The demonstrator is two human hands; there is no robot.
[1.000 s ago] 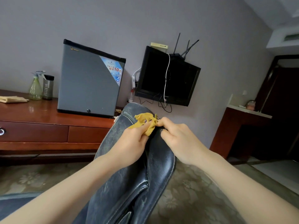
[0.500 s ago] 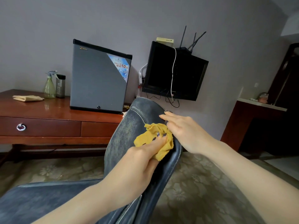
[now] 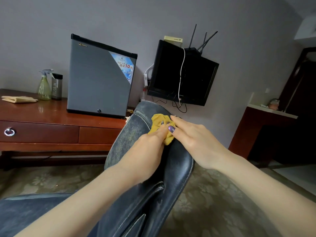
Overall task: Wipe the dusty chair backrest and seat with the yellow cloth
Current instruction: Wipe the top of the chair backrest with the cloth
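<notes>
Yellow cloth (image 3: 160,124), crumpled and soft, is pressed on the top of the chair backrest (image 3: 135,134), which is worn dark leather greyed with dust, with stitched seams. The cloth is gripped by the left hand (image 3: 148,151), fingers (image 3: 159,135) curled into the bunch. The right hand (image 3: 193,139) is laid flat beside it, fingers straight, thumb touching the cloth. The dusty seat (image 3: 25,212) is seen lower left. Behind are a glossy wooden surface (image 3: 51,113), a boxy grey mini fridge (image 3: 97,82) and a green spray bottle (image 3: 44,86).

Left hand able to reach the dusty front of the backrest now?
Likely yes: the left hand holds the yellow cloth on the backrest top, the dusty front beside it is bare, and the right hand rests off to the side.
</notes>
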